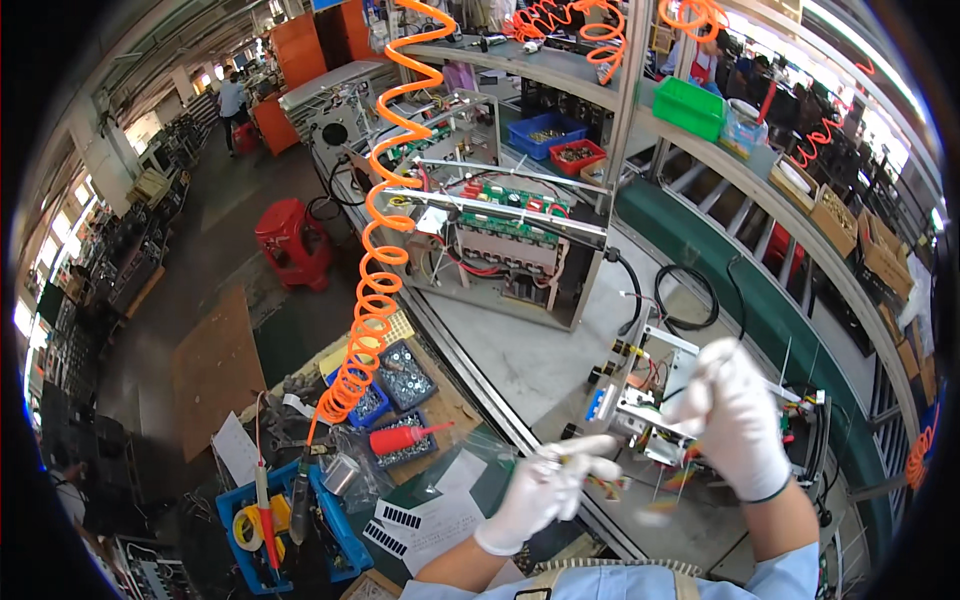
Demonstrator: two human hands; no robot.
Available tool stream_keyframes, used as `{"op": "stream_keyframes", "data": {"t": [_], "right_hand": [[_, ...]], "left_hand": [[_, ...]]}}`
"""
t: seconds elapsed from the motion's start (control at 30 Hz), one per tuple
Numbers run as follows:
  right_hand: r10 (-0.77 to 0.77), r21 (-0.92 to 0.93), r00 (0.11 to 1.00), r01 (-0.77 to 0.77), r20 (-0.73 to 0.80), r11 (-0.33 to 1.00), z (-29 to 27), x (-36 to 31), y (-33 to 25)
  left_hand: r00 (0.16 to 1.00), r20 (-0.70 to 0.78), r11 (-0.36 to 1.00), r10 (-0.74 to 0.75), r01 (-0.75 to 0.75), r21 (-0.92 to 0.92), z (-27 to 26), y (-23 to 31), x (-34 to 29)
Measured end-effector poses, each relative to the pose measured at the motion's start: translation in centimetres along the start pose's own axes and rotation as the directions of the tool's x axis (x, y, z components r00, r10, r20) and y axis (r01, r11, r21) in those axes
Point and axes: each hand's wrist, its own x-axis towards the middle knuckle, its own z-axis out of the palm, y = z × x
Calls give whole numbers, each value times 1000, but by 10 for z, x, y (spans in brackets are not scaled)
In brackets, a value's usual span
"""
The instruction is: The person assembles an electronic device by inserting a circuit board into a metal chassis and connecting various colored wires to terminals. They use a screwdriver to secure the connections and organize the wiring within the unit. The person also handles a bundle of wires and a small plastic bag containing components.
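My left hand [545, 492] wears a white glove. Its thumb and fingers are pinched together, and whatever sits between them is too small to name. Thin coloured wires [606, 488] hang beside its fingertips. My right hand [735, 425], also gloved, is raised over an open metal-framed electrical unit [655, 350]. Its fingers are curled and slightly blurred, so anything inside them stays hidden. Below it, more thin wires [682, 472] and a smeared white piece [655, 515] show. The unit carries a blue connector [597, 404] on its left side, and my right hand covers part of it.
A larger open chassis [510, 225] with a green circuit board stands ahead on the line. An orange coiled hose [375, 270] hangs at left. Screw trays [405, 375], a red bottle [398, 438] and a blue tool bin [335, 530] lie left. A green bin [689, 108] sits on the right shelf.
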Motion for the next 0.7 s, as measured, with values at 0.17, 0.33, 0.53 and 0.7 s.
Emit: {"op": "stream_keyframes", "data": {"t": [0.17, 0.33, 0.53, 0.7], "right_hand": [[-64, -558, 994, 106, 93, 823, 8, 95, -52], [-94, -768, 988, 152, 119, 622, 1, 229, 3], [-418, -846, 761, 531, 496, -37, 9, 323, 113], [-476, -821, 694, 559, 540, -117, 8, 342, 124]], "left_hand": [[945, -316, 996, 91, -83, 36, -71, 15, 6], [959, -276, 957, 65, 18, 289, -131, 36, 62], [848, -199, 479, 491, -72, 875, -207, 100, 201], [749, -234, 27, 620, 277, 960, -235, 176, 281]]}}
